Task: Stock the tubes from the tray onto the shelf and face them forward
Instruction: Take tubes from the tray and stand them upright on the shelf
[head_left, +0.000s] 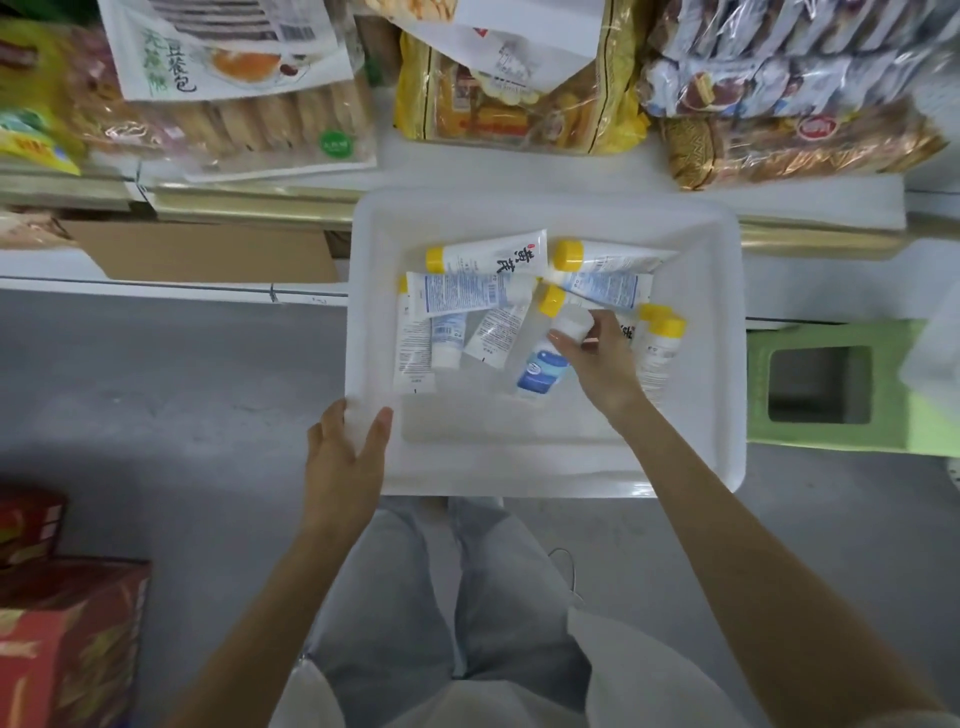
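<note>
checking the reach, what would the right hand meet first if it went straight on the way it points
The white-capped tube, which the right hand pinches now; just beyond lies a yellow-capped tube in the tray, depth unclear.

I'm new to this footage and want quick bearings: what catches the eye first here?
A white tray at centre holds a jumble of yellow-capped tubes. The right hand grips a blue-labelled tube by its white cap, while the left hand holds the tray's near-left corner. Snack bags crowd the shelf above, and a green stool stands at the right.
</note>
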